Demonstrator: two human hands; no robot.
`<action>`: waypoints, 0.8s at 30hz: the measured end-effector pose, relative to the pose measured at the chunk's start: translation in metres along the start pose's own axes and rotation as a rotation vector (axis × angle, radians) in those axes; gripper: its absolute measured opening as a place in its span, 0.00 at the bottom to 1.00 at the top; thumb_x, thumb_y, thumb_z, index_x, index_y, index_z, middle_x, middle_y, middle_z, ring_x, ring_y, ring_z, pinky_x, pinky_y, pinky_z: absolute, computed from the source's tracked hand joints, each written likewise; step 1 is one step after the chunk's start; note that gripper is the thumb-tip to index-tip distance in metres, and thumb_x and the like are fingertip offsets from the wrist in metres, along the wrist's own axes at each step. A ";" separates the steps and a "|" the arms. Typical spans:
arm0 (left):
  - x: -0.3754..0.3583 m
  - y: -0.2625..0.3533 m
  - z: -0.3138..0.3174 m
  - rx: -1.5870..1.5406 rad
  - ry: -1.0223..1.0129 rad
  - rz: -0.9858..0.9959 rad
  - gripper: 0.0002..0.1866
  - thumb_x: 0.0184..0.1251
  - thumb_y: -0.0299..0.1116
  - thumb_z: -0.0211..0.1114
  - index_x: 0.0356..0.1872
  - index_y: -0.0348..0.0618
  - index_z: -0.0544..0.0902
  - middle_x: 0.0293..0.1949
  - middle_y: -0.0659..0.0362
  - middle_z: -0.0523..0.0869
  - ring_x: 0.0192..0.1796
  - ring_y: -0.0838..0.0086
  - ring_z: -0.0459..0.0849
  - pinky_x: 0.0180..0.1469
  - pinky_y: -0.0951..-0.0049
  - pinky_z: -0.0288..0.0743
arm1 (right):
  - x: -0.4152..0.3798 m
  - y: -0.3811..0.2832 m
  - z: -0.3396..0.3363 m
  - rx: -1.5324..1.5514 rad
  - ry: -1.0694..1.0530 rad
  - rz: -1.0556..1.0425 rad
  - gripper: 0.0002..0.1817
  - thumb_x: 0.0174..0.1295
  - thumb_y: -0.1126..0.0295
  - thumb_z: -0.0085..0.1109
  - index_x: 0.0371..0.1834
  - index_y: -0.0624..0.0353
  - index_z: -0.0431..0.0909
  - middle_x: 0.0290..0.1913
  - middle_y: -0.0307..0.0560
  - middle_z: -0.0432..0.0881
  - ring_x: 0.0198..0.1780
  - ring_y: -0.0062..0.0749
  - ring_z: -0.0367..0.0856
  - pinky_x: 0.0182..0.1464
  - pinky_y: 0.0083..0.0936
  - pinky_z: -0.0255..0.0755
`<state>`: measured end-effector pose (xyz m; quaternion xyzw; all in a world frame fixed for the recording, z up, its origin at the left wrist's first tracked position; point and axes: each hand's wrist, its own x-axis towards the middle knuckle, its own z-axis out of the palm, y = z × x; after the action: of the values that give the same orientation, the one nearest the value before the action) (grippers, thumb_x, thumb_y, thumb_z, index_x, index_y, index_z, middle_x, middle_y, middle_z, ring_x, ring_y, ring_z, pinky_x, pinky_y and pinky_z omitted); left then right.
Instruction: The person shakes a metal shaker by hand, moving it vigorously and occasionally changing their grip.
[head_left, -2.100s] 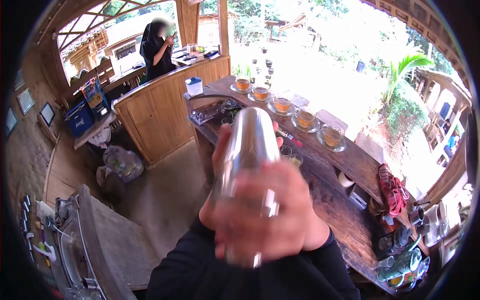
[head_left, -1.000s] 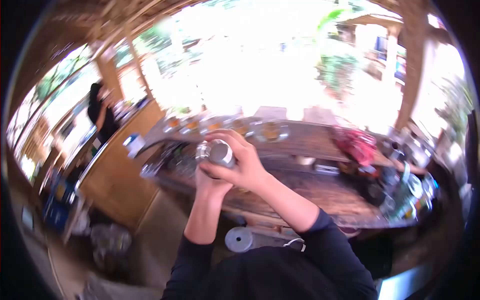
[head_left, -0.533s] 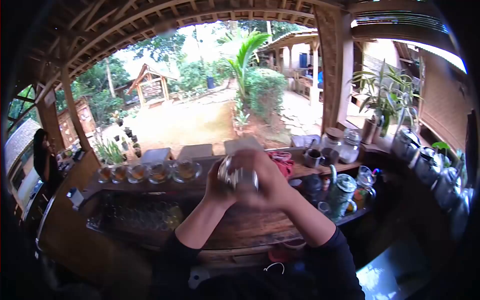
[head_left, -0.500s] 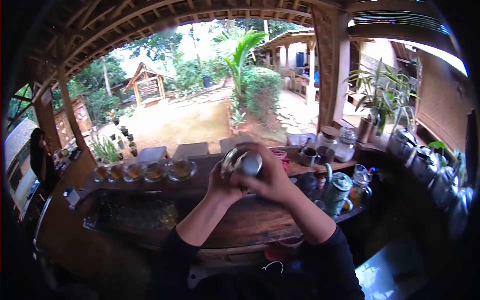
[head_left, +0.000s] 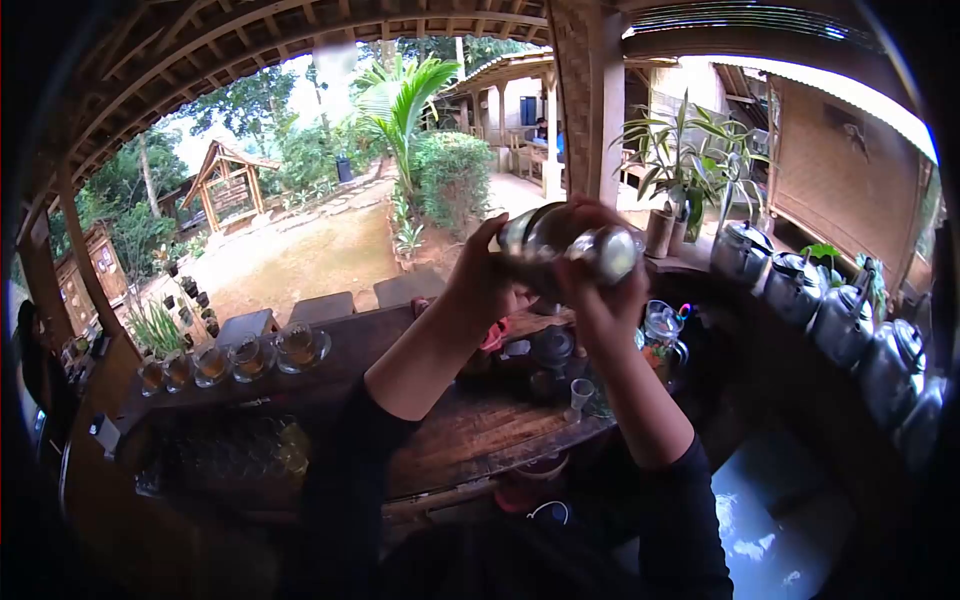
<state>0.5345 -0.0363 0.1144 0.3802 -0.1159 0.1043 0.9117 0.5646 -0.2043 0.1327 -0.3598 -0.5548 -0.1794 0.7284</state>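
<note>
Both hands hold a shiny metal cocktail shaker (head_left: 540,232) up above the wooden counter (head_left: 470,440). It lies tilted on its side, its rounded narrower end pointing right. My left hand (head_left: 482,268) is closed around the wide end. My right hand (head_left: 622,298) grips the narrower end, thumb underneath and fingers over the top, smeared by motion. Below the shaker, a small clear glass (head_left: 578,396) stands on the counter near a dark lidded pot (head_left: 552,350). A glass pitcher (head_left: 660,330) with bits of colour inside is partly behind my right forearm.
Several tea-filled glass cups (head_left: 248,355) on saucers line the counter's left. Clear glasses (head_left: 235,450) sit in a dark recess before them. Metal kettles (head_left: 842,318) curve along the right ledge, near potted plants (head_left: 690,170). A person (head_left: 38,360) is at the far left.
The shaker and both hands have risen and moved right, and the shaker now lies more sideways. My view has turned right, so the surroundings sit further left in it.
</note>
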 end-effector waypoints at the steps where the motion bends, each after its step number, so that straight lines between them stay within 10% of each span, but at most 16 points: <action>1: -0.017 0.000 0.034 -0.035 0.153 -0.053 0.24 0.72 0.49 0.48 0.58 0.40 0.73 0.54 0.51 0.80 0.53 0.61 0.80 0.61 0.60 0.71 | 0.006 -0.008 -0.003 -0.062 0.059 -0.130 0.24 0.53 0.69 0.67 0.53 0.63 0.72 0.48 0.52 0.79 0.48 0.39 0.80 0.53 0.34 0.74; 3: -0.033 0.001 0.057 -0.367 -0.435 -0.182 0.25 0.71 0.48 0.49 0.60 0.41 0.71 0.56 0.50 0.78 0.55 0.59 0.79 0.62 0.57 0.71 | 0.009 -0.052 -0.013 -0.457 -0.071 -0.674 0.20 0.53 0.71 0.67 0.50 0.60 0.74 0.50 0.45 0.77 0.48 0.32 0.81 0.53 0.35 0.75; 6: -0.048 -0.004 0.063 0.143 -0.555 0.312 0.31 0.69 0.49 0.56 0.68 0.44 0.62 0.61 0.52 0.74 0.61 0.63 0.75 0.65 0.58 0.69 | -0.030 -0.035 -0.034 -0.560 -0.086 -0.813 0.22 0.61 0.69 0.58 0.58 0.60 0.72 0.59 0.57 0.71 0.58 0.50 0.74 0.55 0.47 0.72; 8: -0.045 -0.006 0.066 0.199 -0.554 0.380 0.36 0.66 0.54 0.58 0.68 0.45 0.61 0.61 0.52 0.74 0.61 0.62 0.75 0.64 0.57 0.70 | -0.005 -0.048 -0.007 -0.222 -0.076 -1.453 0.16 0.48 0.65 0.70 0.39 0.45 0.76 0.43 0.37 0.79 0.48 0.42 0.81 0.50 0.48 0.76; 9: -0.052 0.000 0.084 0.026 -0.419 0.223 0.33 0.64 0.56 0.60 0.63 0.44 0.68 0.58 0.51 0.77 0.58 0.62 0.77 0.63 0.57 0.70 | -0.021 -0.069 -0.020 -0.478 -0.157 -0.877 0.15 0.47 0.66 0.70 0.39 0.46 0.77 0.42 0.40 0.80 0.48 0.46 0.81 0.49 0.53 0.75; 12: -0.016 -0.001 0.071 -0.137 -0.137 -0.026 0.21 0.66 0.47 0.54 0.52 0.43 0.76 0.49 0.53 0.81 0.52 0.60 0.80 0.58 0.52 0.72 | 0.015 -0.031 -0.004 -0.487 0.041 -0.724 0.23 0.47 0.68 0.70 0.47 0.61 0.76 0.49 0.55 0.79 0.50 0.47 0.79 0.52 0.34 0.74; 13: -0.016 -0.006 0.069 -0.084 0.101 -0.008 0.21 0.67 0.47 0.51 0.52 0.42 0.76 0.48 0.53 0.82 0.51 0.60 0.81 0.57 0.49 0.72 | 0.008 -0.035 0.007 -0.221 0.104 -0.217 0.27 0.44 0.69 0.71 0.49 0.63 0.75 0.50 0.56 0.79 0.52 0.44 0.78 0.54 0.33 0.72; 18: -0.077 0.019 0.084 -0.206 -0.545 0.008 0.27 0.68 0.52 0.54 0.57 0.42 0.74 0.52 0.51 0.81 0.54 0.63 0.81 0.60 0.57 0.73 | -0.014 -0.080 0.032 -0.518 -0.132 -0.942 0.23 0.50 0.69 0.68 0.51 0.61 0.75 0.52 0.53 0.79 0.51 0.39 0.79 0.53 0.32 0.73; 19: -0.113 0.012 0.104 -0.056 -0.567 0.512 0.30 0.66 0.55 0.55 0.57 0.39 0.73 0.51 0.50 0.82 0.53 0.64 0.82 0.60 0.59 0.74 | -0.018 -0.079 0.053 -0.445 -0.132 -1.099 0.22 0.51 0.69 0.68 0.50 0.61 0.76 0.52 0.53 0.79 0.51 0.39 0.79 0.52 0.32 0.73; 20: -0.117 0.026 0.098 -0.074 -0.601 0.395 0.30 0.66 0.55 0.55 0.57 0.39 0.73 0.51 0.49 0.82 0.52 0.63 0.82 0.60 0.59 0.74 | -0.020 -0.078 0.064 -0.432 -0.138 -1.147 0.21 0.51 0.69 0.68 0.50 0.60 0.77 0.51 0.53 0.79 0.50 0.38 0.80 0.51 0.31 0.74; 23: -0.079 0.055 0.024 -0.455 -0.829 -0.080 0.28 0.68 0.54 0.48 0.56 0.40 0.74 0.51 0.49 0.81 0.53 0.59 0.81 0.60 0.57 0.73 | -0.010 -0.050 0.103 -0.483 -0.119 -0.958 0.18 0.54 0.67 0.67 0.47 0.59 0.79 0.50 0.53 0.80 0.48 0.36 0.81 0.49 0.31 0.75; 24: -0.080 0.049 0.001 -0.357 -0.664 0.099 0.28 0.69 0.54 0.46 0.54 0.40 0.76 0.49 0.50 0.82 0.52 0.60 0.81 0.61 0.57 0.72 | -0.013 -0.048 0.120 -0.400 -0.083 -0.626 0.20 0.47 0.69 0.69 0.45 0.58 0.79 0.50 0.53 0.80 0.49 0.40 0.80 0.49 0.31 0.75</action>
<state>0.4445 -0.0117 0.1244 0.2221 -0.4395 -0.0023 0.8703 0.4471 -0.1515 0.1517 -0.3148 -0.6210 -0.4837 0.5303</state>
